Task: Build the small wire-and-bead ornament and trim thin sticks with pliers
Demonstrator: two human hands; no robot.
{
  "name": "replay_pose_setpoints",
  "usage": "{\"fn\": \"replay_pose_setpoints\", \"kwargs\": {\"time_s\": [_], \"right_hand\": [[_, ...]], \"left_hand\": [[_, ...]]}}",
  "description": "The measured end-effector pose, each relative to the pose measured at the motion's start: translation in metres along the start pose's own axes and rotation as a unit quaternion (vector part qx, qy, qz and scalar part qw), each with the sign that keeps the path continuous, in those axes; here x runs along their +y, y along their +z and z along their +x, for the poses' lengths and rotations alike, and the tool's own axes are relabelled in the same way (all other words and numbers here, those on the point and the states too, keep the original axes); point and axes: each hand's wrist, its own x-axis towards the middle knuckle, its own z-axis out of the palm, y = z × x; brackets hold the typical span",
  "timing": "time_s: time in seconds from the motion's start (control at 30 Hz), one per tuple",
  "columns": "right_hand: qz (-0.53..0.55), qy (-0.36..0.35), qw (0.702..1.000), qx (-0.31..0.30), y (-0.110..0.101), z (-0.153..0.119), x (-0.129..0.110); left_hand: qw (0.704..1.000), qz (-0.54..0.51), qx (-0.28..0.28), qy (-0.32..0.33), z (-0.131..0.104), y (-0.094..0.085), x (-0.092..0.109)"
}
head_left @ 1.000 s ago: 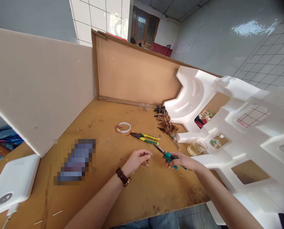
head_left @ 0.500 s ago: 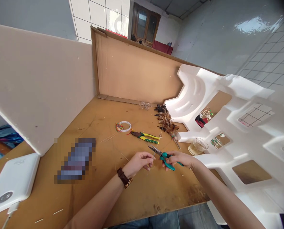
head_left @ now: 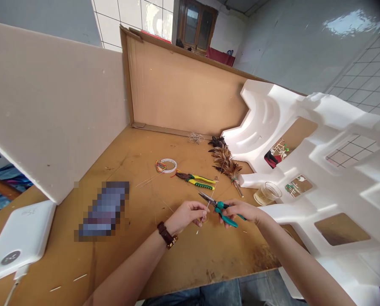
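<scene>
Head-worn view: we look forward and down from the near side of the brown tabletop (head_left: 145, 146), close above the left hand (head_left: 187, 216) and right hand (head_left: 236, 211), facing the upright cardboard panel (head_left: 190, 87).

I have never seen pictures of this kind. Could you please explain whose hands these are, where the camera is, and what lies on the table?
There is no machine here: these are a person's bare hands, seen by a camera on that person's head, looking forward and down. The left hand pinches a thin strand. The right hand holds teal pliers, their tips close to it. On the table lie yellow-green pliers, a white ring, a feather duster and a glass. A dark thing is blurred out, so I cannot tell what it is.
</scene>
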Motion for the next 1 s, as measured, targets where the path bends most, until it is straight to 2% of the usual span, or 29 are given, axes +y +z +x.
{"fn": "replay_pose_setpoints", "kwargs": {"time_s": [0.43,0.67,1.0], "right_hand": [[-0.030,0.000,0.998,0.046,0.0021,0.0027,0.0018],[-0.023,-0.016,0.999,0.017,-0.0021,0.0018,0.0036],[-0.017,-0.001,1.000,0.025,-0.0006,0.0019,0.0034]], "left_hand": [[1.000,0.001,0.013,-0.027,0.0019,-0.0006,-0.0007],[1.000,0.006,-0.006,-0.011,0.0029,-0.0025,-0.0039],[1.000,0.005,-0.002,-0.019,0.0021,-0.0016,-0.0025]]}}
